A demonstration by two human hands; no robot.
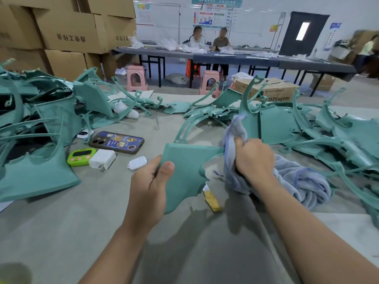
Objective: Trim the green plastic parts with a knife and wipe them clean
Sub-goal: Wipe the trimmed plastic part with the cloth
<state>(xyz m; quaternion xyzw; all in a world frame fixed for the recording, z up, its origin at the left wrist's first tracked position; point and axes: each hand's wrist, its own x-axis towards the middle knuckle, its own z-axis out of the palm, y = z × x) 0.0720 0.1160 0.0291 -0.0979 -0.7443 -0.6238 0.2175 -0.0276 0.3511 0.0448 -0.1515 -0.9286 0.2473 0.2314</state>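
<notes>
Two hands over the grey table.
Left hand pinches a smooth, flat teal-green plastic panel with curved rib; right hand clenches a crumpled pale-blue terry cloth at its corner.

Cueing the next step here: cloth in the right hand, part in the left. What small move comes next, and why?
Probably sweep the cloth across the flat face of the green part. The right hand grips the cloth bunched beside the part's right edge, the left hand holds the part up, and the knife lies on the table, out of hand.
</notes>
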